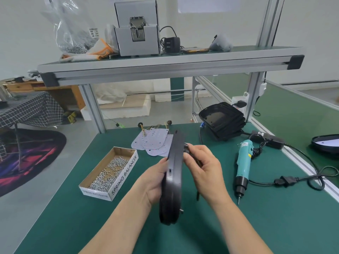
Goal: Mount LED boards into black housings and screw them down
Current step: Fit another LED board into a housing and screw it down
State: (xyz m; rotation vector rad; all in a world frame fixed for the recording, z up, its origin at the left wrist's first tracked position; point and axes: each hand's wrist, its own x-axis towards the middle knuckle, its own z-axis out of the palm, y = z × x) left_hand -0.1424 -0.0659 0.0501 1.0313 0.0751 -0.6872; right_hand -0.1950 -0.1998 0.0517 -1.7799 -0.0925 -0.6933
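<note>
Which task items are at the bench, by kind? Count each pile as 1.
Held black housing: 1
Stack of black housings: 1
Pile of LED boards: 1
Box of screws: 1
Electric screwdriver: 1
Total: 5

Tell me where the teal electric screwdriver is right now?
In the head view, the teal screwdriver lies on the green table just right of the right hand, in front of the stack of black housings.
</note>
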